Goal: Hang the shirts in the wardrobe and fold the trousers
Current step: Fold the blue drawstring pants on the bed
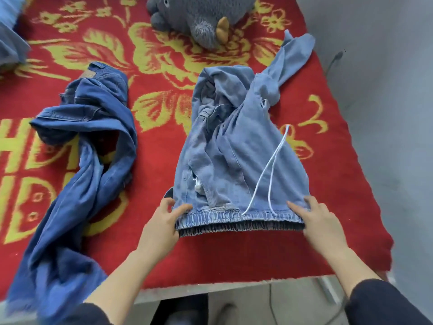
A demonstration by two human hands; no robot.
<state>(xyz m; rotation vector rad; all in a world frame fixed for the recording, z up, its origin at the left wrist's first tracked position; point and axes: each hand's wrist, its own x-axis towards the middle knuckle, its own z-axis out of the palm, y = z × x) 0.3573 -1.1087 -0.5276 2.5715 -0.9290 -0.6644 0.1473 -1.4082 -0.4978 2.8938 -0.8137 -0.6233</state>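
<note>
Progress looked slight. On the red blanket, near its front edge, the light trousers lay waistband-first toward the person, the legs rumpled and crossed toward the blanket's far side and a white drawstring trailing over them. No fold had been made in them, as far as could be judged. The left hand pinched the left end of the waistband, thumb on top. The right hand lay at the other end with its fingers fairly straight on the cloth. The step in hand seemed to be squaring the waist before folding.

On the blanket's left half the dark jeans sat twisted in a heap, one leg spilling over the front edge, not yet folded. No shirt or wardrobe was in view, so that part of the task could not be judged.

At the blanket's far left corner a blue cloth was cut off by the frame, and what garment it was could not be told. A grey plush toy at the far edge was also cropped. The right thumb was hidden under the waistband.
</note>
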